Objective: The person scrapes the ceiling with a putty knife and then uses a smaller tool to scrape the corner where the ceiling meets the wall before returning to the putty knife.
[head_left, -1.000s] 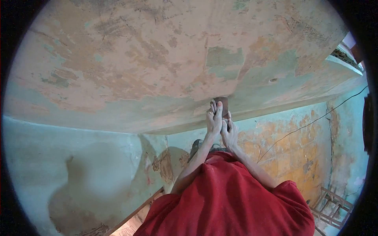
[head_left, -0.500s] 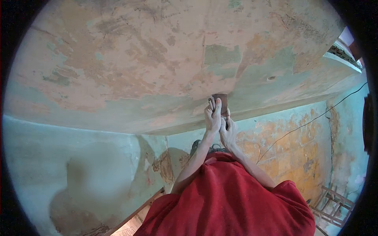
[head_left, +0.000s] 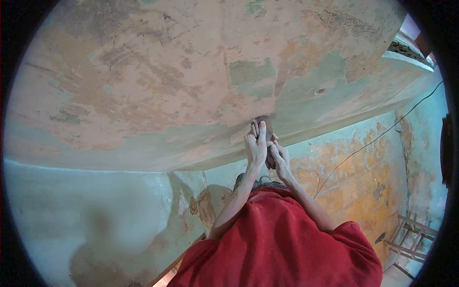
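Note:
My left hand (head_left: 257,146) is closed on a flat dark brown scraper (head_left: 265,125), its thumb lying along the blade. Just to the right and lower, my right hand (head_left: 281,160) wraps its fingers around the scraper's lower, handle-like part. The two hands are close together and partly hide the tool. The scraper's far edge meets a patchy plaster surface (head_left: 167,91) with pink, tan and pale green areas. Fine detail of the tool is too small to make out.
A dark cable (head_left: 373,146) runs slantwise across the worn orange and turquoise wall (head_left: 354,182). A wooden frame like a stool or ladder (head_left: 411,239) stands at the lower right. An opening with a ledge (head_left: 409,60) is at the upper right. Shadows fall on the left green wall (head_left: 43,205).
Both hands and the scraper have shifted slightly, and the scraper looks more steeply angled, with less of its blade showing. The surroundings have shifted a little in view as the head moved.

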Available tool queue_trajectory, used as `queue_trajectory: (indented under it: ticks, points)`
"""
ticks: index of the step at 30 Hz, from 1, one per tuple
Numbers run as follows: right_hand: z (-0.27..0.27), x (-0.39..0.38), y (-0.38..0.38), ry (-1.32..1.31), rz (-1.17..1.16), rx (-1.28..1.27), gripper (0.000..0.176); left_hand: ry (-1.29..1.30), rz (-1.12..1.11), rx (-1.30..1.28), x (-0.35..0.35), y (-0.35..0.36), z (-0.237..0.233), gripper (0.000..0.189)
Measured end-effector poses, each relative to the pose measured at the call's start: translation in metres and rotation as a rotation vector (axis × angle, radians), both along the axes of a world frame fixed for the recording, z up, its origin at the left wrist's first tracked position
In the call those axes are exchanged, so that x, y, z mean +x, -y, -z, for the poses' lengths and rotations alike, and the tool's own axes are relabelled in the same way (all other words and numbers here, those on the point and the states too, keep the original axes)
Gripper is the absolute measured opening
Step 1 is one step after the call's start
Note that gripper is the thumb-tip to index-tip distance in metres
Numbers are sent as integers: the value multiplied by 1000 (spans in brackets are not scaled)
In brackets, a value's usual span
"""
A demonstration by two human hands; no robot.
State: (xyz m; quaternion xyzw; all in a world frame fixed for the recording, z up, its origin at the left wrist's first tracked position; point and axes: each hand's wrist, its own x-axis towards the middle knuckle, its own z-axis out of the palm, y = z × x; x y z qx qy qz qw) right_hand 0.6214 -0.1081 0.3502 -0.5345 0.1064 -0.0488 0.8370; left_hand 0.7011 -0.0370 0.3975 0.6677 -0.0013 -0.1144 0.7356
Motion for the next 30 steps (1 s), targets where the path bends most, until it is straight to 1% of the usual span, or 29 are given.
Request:
queue_trajectory:
  ticks: [1,2,5,7,9,11,13,14,15,16,17,18,20,21,22,24,28,30]
  points:
    - [0,1,2,13,32,14,40,-47,-11,-85,-1,7,-8,43]
    - [0,2,4,26,66,26,41,-46,-6,-84,-1,11,-7,43]
    - [-1,-2,11,-63,78,37,43,35,16,-53,-1,20,-5,39]
    - [-8,-4,12,-102,83,39,43,90,6,-201,-4,24,-8,33]
    - [-20,-3,9,-133,107,18,45,97,19,-202,-1,24,-15,34]
    - [-36,3,9,-100,131,-12,46,92,28,-199,0,26,-23,35]
    - [-32,3,12,-67,135,-77,49,88,-20,-304,2,30,-27,33]
    - [-26,3,14,-60,142,-75,49,95,-12,-303,2,32,-20,33]
    - [-20,-2,16,-129,106,-98,50,36,-78,-273,-2,34,-6,33]
    - [-22,-7,17,-200,71,-125,50,-25,-144,-246,-8,36,-8,33]
    - [-23,-7,16,-207,83,-125,51,-23,-93,-294,-9,33,-10,34]
    - [-25,-3,18,-205,87,-126,51,-21,-90,-296,-4,38,-12,34]
    - [-35,-2,14,-151,133,-119,51,63,-119,-257,-3,39,-28,33]
    - [-38,-1,16,-151,119,-137,51,32,-55,-281,0,35,-24,33]
    - [-36,-1,19,-147,118,-140,51,36,-56,-284,1,37,-15,33]
    - [-28,-7,20,-196,79,-190,50,89,-235,-222,-5,41,8,34]
    - [-36,-10,14,-251,106,-159,49,45,-199,-168,-5,36,1,38]
    - [-32,-12,15,-203,119,-203,48,15,-159,-183,-8,35,-7,40]
